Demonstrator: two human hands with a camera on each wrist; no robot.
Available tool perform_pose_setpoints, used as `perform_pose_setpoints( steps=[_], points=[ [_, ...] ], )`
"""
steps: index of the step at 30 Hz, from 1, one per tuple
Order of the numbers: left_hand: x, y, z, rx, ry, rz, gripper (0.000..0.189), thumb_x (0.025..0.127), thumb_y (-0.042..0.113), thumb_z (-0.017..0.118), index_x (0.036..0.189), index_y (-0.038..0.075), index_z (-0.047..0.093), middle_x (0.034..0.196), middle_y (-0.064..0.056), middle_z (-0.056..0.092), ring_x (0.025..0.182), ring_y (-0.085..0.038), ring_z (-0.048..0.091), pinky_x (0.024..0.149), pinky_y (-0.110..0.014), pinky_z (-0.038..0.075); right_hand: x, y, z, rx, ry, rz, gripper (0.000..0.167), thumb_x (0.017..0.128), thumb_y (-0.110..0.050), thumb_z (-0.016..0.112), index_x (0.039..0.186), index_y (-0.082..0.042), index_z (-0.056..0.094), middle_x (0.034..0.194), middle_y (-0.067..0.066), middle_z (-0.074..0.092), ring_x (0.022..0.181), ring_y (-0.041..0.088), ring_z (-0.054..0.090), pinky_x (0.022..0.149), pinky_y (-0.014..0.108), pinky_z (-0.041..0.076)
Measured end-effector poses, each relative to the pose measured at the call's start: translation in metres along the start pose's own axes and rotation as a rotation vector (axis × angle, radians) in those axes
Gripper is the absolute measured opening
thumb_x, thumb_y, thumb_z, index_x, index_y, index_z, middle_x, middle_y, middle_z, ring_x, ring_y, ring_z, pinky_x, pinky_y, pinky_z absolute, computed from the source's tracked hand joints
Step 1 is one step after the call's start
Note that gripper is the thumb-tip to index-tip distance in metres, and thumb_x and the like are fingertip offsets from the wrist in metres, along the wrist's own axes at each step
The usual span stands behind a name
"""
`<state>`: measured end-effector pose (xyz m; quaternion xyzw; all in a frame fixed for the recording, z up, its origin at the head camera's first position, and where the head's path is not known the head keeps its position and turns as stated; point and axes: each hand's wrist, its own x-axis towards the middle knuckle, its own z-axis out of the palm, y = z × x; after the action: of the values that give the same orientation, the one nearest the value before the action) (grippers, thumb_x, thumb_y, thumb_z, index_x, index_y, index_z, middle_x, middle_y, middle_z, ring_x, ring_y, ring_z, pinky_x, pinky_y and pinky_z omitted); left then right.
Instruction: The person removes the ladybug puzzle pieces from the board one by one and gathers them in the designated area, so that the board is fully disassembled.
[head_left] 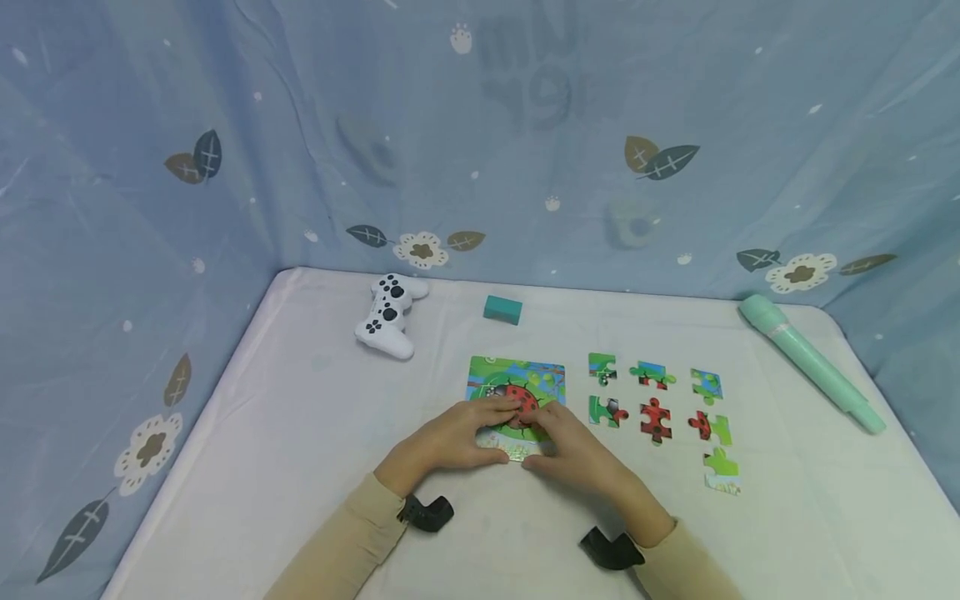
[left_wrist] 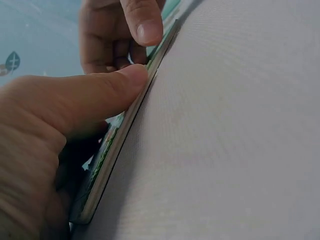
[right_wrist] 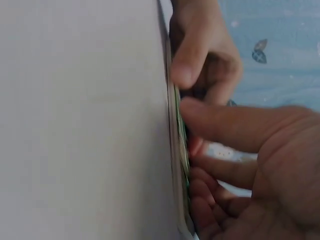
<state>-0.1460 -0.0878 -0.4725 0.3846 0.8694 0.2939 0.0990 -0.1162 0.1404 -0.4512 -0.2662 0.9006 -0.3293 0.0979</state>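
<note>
A ladybug jigsaw puzzle board [head_left: 517, 367] lies flat on the table before me, its picture partly covered by both hands. My left hand [head_left: 459, 435] rests on its left side, fingers stretched over the ladybug and thumb at the near edge. In the left wrist view, that thumb [left_wrist: 131, 80] lies on the board's rim. My right hand [head_left: 573, 442] is on the board's right side, thumb at the near edge. Its fingers [right_wrist: 202, 200] are bent against the picture in the right wrist view. I cannot tell if they pinch a piece.
Several loose jigsaw pieces [head_left: 656, 419] lie in rows right of the board. A white game controller [head_left: 388, 315] is at the back left, and a teal block [head_left: 502, 309] sits behind the board. A mint-green microphone-shaped object [head_left: 813, 362] lies far right. Blue patterned cloth [head_left: 517, 167] hangs behind.
</note>
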Motion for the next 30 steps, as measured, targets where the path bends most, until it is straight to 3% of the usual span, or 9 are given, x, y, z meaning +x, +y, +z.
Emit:
perform_pose_setpoints(
  steps=[6,14,23,30],
  points=[
    [0.000,0.001,-0.004,0.041,-0.013,0.003,0.063,0.084,0.037,0.071,0.136,0.007,0.052,0.147,0.003,0.044,0.138,-0.016,0.036,0.112,-0.034,0.036,0.001,-0.003,0.011,-0.005,0.073,0.030,0.048,0.078,-0.020,0.078,0.119,-0.005,0.057,0.108,0.002,0.051,0.097,0.013,0.047,0.084,0.034,0.049],
    [0.001,-0.001,-0.003,0.095,0.019,0.083,0.066,0.083,0.041,0.070,0.134,0.004,0.052,0.146,-0.002,0.046,0.138,-0.020,0.037,0.119,-0.041,0.022,0.001,0.000,0.016,0.045,0.098,0.079,0.046,0.076,-0.019,0.080,0.114,-0.011,0.056,0.110,0.000,0.048,0.101,0.013,0.045,0.088,0.037,0.047],
    [-0.001,-0.006,-0.001,0.026,0.038,0.025,0.067,0.081,0.042,0.072,0.135,0.008,0.053,0.146,0.002,0.045,0.140,-0.026,0.033,0.117,-0.040,0.026,0.003,0.004,0.017,0.068,0.111,0.049,0.045,0.077,-0.019,0.079,0.112,-0.010,0.053,0.109,0.001,0.050,0.098,0.012,0.048,0.084,0.032,0.049],
    [-0.006,-0.008,0.000,0.030,0.058,-0.021,0.067,0.080,0.045,0.072,0.133,0.007,0.055,0.144,0.002,0.048,0.140,-0.030,0.032,0.116,-0.041,0.029,0.002,0.003,0.017,0.097,0.125,0.087,0.042,0.079,-0.016,0.076,0.113,-0.007,0.053,0.104,0.000,0.053,0.093,0.012,0.048,0.080,0.031,0.049]
  ],
)
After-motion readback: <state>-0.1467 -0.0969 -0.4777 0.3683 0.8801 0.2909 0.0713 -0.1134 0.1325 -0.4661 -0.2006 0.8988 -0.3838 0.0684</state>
